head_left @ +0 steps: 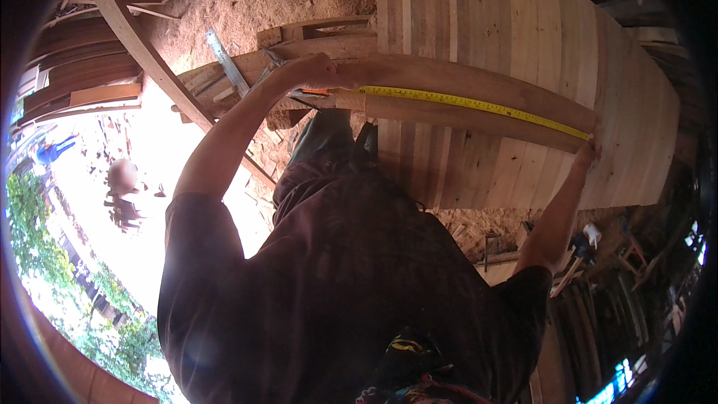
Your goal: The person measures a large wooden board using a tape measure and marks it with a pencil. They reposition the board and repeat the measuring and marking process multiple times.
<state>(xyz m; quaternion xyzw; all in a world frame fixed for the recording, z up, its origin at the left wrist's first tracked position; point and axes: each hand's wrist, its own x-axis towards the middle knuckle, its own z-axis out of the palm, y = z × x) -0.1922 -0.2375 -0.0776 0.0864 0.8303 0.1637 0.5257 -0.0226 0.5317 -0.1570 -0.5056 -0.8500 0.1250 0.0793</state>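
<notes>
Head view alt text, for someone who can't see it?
A yellow tape measure runs along a curved wooden board, with the person's left hand near the tape's left end and right hand at its right. The board lies over a striped wood panel.

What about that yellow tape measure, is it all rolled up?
No, the yellow tape measure is stretched along the curved wooden board between the left hand and the right hand.
</notes>
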